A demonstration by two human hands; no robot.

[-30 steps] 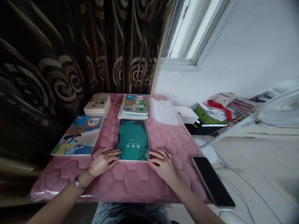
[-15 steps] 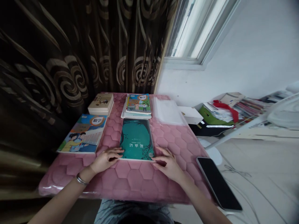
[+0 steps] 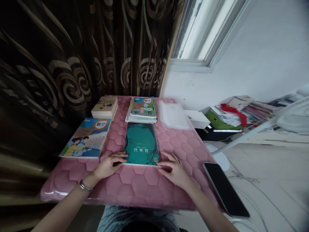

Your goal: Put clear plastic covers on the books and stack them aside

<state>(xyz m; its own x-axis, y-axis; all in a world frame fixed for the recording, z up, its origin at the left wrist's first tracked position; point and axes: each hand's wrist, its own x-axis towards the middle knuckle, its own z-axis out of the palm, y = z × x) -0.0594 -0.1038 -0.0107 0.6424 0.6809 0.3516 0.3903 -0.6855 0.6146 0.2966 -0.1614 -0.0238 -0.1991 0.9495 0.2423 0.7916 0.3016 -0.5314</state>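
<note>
A teal-green book (image 3: 141, 143) lies flat in the middle of the pink quilted table top (image 3: 135, 187), its title facing away from me. My left hand (image 3: 109, 165) rests at the book's near left corner, fingers stretched toward its edge. My right hand (image 3: 174, 169) lies at the near right corner, fingertips touching the edge. Neither hand grips anything. A metal bangle (image 3: 83, 186) sits on my left wrist.
A blue illustrated textbook (image 3: 87, 142) lies left of the teal book. Behind are a stack of tan books (image 3: 105, 107), a stack topped by a colourful textbook (image 3: 142, 109) and clear plastic sleeves (image 3: 172, 115). A dark phone (image 3: 224, 188) overhangs the right edge. A dark curtain hangs behind.
The camera view shifted slightly between one second ago and now. The hands and the teal book stay in nearly the same place on the table.
</note>
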